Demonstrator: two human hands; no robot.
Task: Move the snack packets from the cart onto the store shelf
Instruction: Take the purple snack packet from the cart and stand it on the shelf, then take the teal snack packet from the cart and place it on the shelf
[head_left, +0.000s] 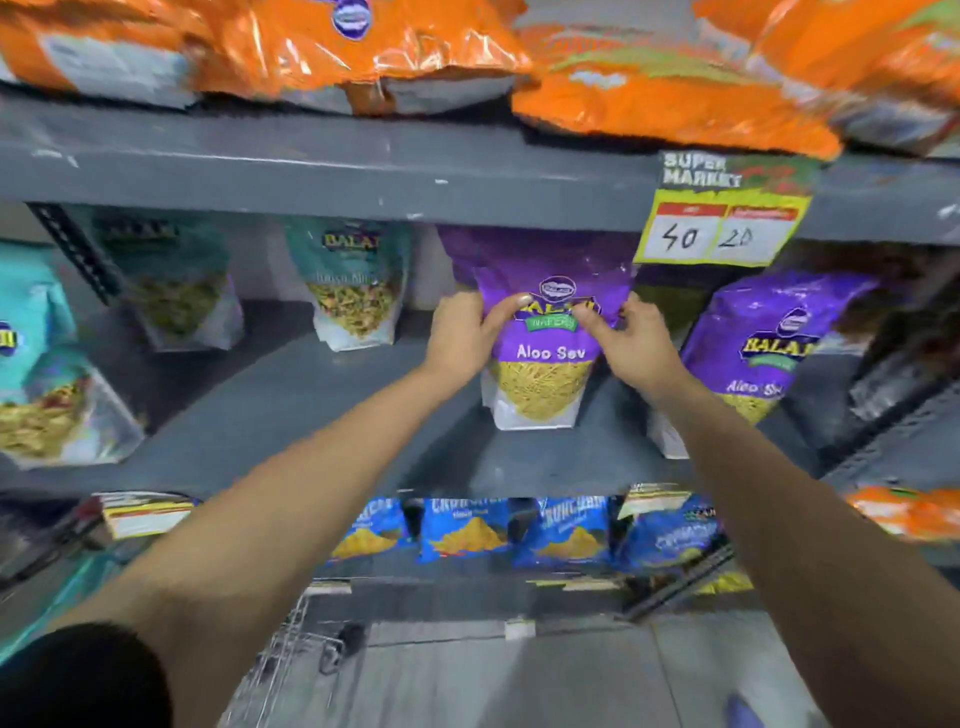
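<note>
We are reaching up with both arms to the middle shelf (311, 395), and both hands are on one purple packet (545, 358) marked Aloo Sev. Our left hand (462, 332) grips its left edge, thumb laid across the front near the logo, fingers wrapped behind. Our right hand (631, 340) pinches the right edge, thumb and fingertips closed on the purple film just beside the label. So both grips are narrow and closed on the same packet, high up on its sides.

The packet stands upright on the grey shelf board, its white base touching the board, tilted a little toward us at the top. More purple film rises behind it; we cannot tell if that is another packet.

To the right, near but apart, a second purple packet (753, 358) of the same kind stands on the same shelf. To the left, well apart, two teal packets (353, 286) stand toward the back, and larger teal ones (41, 358) sit at the far left edge.

Above us, orange packets (665, 88) lie piled on the upper shelf, one hanging over its front lip. A yellow price tag (727, 218) is fixed to that lip, handwritten 40 and 20, hanging just above and to the right of our held packet.

Below, blue packets (467, 530) line the lower shelf. Down by the floor, between our forearms, we see the wire edge of the cart (291, 660); what it holds is out of view.
</note>
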